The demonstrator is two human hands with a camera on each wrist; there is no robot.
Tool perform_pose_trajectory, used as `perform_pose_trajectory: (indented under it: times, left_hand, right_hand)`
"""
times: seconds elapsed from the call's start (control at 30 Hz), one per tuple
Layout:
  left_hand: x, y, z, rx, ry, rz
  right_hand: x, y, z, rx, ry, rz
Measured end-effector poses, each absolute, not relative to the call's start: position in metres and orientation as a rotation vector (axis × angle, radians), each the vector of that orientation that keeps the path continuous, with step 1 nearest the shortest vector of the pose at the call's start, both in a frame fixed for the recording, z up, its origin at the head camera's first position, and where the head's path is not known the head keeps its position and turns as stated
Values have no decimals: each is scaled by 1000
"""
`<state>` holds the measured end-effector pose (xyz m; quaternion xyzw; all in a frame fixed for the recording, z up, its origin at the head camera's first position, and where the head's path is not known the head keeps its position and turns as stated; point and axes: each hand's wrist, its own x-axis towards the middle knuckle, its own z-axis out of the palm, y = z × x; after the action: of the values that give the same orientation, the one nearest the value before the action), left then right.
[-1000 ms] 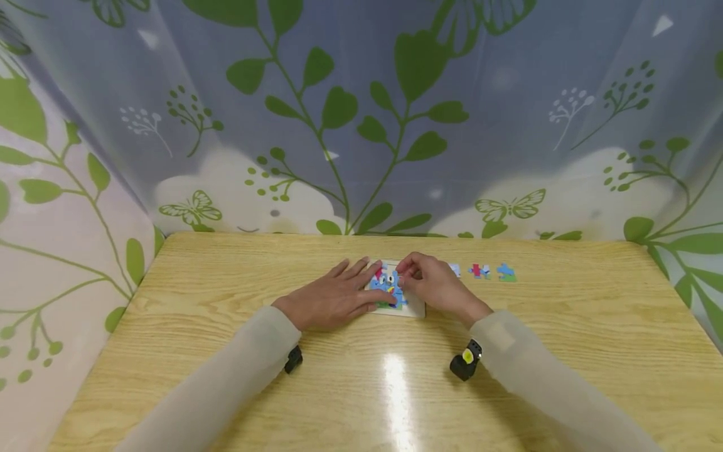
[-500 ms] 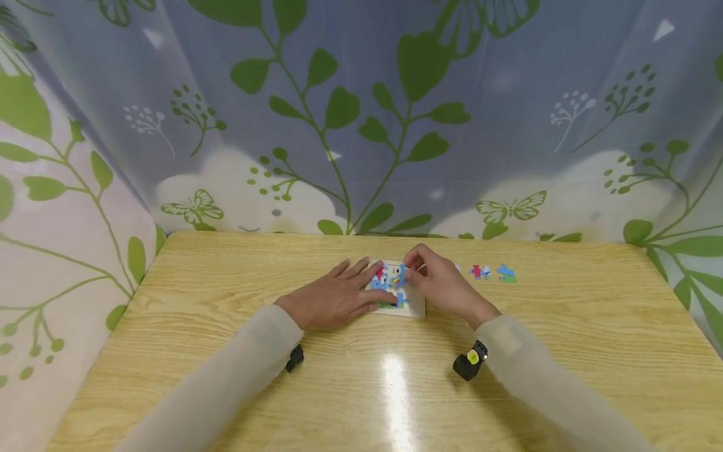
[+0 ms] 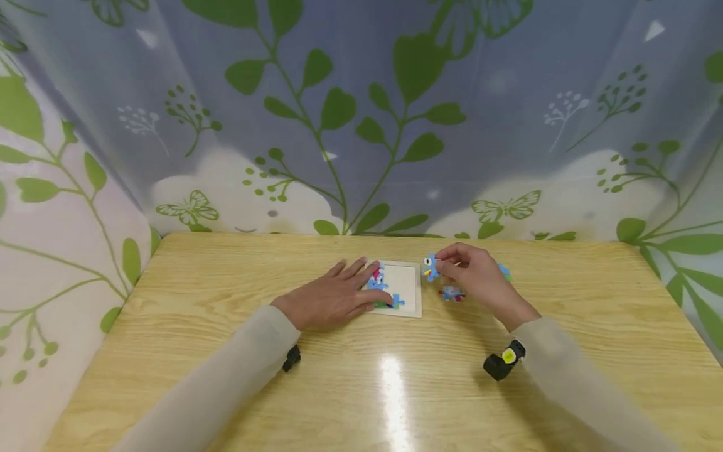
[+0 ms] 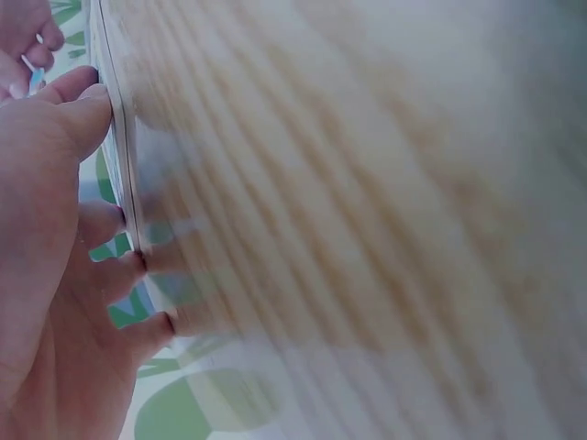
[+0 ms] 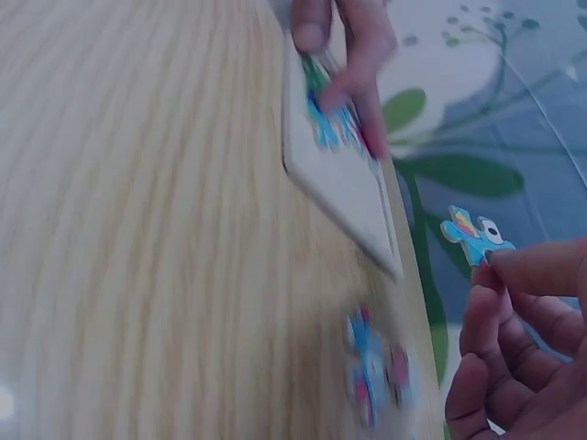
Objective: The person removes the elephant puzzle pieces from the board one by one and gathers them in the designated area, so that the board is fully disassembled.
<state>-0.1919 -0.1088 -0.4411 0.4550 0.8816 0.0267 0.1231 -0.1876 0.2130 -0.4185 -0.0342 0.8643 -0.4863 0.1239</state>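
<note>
My left hand (image 3: 327,301) lies palm down across the left side of a white puzzle board (image 3: 411,285), its fingers spread over the blue, red and green pieces (image 3: 397,300) there. To the right of the board, my right hand (image 3: 480,273) pinches a blue jigsaw piece (image 5: 479,236) between thumb and index finger, above the table. An eye and a yellow patch are printed on that piece. Below this hand a blue and red jigsaw piece (image 3: 452,294) sits on the table. The left fingers partly cover the pieces in the board.
Another blue and green piece (image 3: 504,271) shows behind the right hand, mostly hidden. In the right wrist view a small reddish piece (image 5: 401,374) is near the blue and red one. A patterned curtain (image 3: 361,157) hangs along the far edge of the wooden table (image 3: 226,270).
My right hand has lifted the pieces with the eyes out of the board and moved right. A blue and red piece now lies beside the board. The left hand has stayed put.
</note>
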Motion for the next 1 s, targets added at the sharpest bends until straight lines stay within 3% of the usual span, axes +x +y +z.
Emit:
perform_pose_trajectory:
  times: [0.5, 1.0]
  left_hand:
    - [-190, -111, -440, 1342, 2570, 80]
    - [-193, -111, -442, 1341, 2566, 127]
  right_hand:
    - [-172, 287, -428, -85, 2615, -1251]
    - [-163, 301, -441, -243, 2759, -1022]
